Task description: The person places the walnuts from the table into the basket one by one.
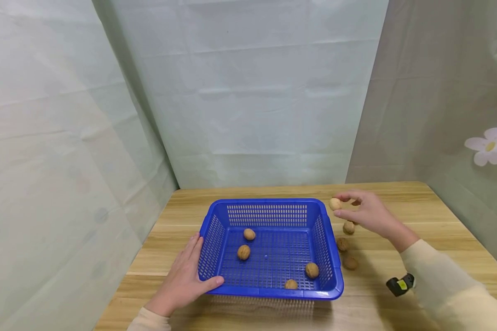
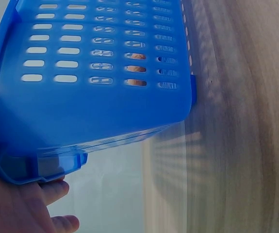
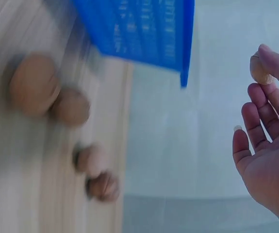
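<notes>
A blue plastic basket (image 1: 269,293) stands on the wooden table with several walnuts inside, among them one walnut (image 1: 244,252) left of its middle. My left hand (image 1: 183,276) rests on the basket's near left corner, fingers straight along the side and thumb over the front rim. In the left wrist view, that hand lies against the basket wall (image 2: 81,111). My right hand (image 1: 370,214) pinches a pale walnut (image 1: 335,204) between thumb and fingertips, just outside the far right corner. The right wrist view shows this walnut (image 3: 260,69) held above the table.
Several loose walnuts lie right of the basket, including one walnut (image 1: 349,262) near its right wall. A small black device (image 1: 400,284) is by my right sleeve. Pale curtains (image 1: 248,92) hang behind and beside the table (image 1: 401,202).
</notes>
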Demonstrator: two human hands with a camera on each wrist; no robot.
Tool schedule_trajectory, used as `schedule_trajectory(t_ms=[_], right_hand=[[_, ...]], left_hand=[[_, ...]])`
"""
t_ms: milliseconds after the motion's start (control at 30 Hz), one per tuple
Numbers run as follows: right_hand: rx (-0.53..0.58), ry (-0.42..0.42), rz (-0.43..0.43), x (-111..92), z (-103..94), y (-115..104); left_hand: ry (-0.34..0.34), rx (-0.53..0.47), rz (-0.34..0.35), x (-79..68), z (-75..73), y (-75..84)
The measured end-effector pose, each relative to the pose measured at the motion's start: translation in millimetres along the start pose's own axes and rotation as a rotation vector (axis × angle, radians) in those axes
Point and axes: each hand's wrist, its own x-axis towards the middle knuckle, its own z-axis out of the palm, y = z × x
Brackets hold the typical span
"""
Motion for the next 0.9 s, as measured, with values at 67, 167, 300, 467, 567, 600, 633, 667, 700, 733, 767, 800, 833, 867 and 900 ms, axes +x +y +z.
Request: schedule_trajectory(t_ms=[67, 167, 300, 467, 567, 600, 633, 667, 700, 733, 767, 800, 833, 867, 900], right_hand=[[0.014, -0.013, -0.034, 4.7, 7.1, -8.8], [0.040, -0.034, -0.074, 12.4, 17.1, -21.1], [0.067, -0.052, -0.132, 24.1, 28.6, -36.1], [0.086, -0.087, -0.187, 38.7, 37.9, -52.1], [0.079, -0.115, -0.205, 48.6, 43.4, -62.1], [0.076, -0.123, -0.215, 52.0, 45.8, -65.3], [0.076, -0.133, -0.223, 55.5, 48.7, -68.4], [0.078, -0.144, -0.233, 58.7, 51.7, -71.4], [0.080, -0.156, -0.246, 62.0, 55.2, -74.0], [0.085, -0.169, -0.253, 65.1, 58.9, -76.7], [0.084, -0.182, -0.264, 68.1, 62.7, -79.3], [0.082, -0.197, -0.275, 70.7, 66.5, -82.1], [0.083, -0.211, -0.280, 73.4, 70.5, -84.8], [0.081, -0.226, -0.289, 76.0, 74.3, -87.7], [0.079, -0.241, -0.295, 78.8, 78.6, -90.2]], left_hand=[[0.002, 0.002, 0.005, -0.2, -0.2, 0.0], [0.001, 0.000, 0.005, -0.4, -0.4, -0.2], [0.000, -0.002, 0.004, 0.6, 0.1, -0.9], [0.003, -0.005, 0.007, 0.9, 1.1, -1.2], [0.003, -0.003, 0.005, 0.4, 1.7, -2.0], [0.005, -0.003, 0.004, 0.3, 1.7, -2.3], [0.006, 0.000, 0.003, 0.2, 1.8, -2.6], [0.007, 0.005, 0.003, 0.2, 1.8, -2.8], [0.010, 0.008, 0.005, 0.1, 1.9, -3.0], [0.012, 0.009, 0.006, 0.1, 1.9, -3.1], [0.015, 0.010, 0.009, 0.1, 2.0, -3.2], [0.018, 0.009, 0.012, 0.0, 2.0, -3.2], [0.019, 0.010, 0.015, -0.1, 2.0, -2.9], [0.022, 0.009, 0.019, -0.2, 1.8, -2.7], [0.024, 0.008, 0.022, -0.4, 1.8, -2.5]])
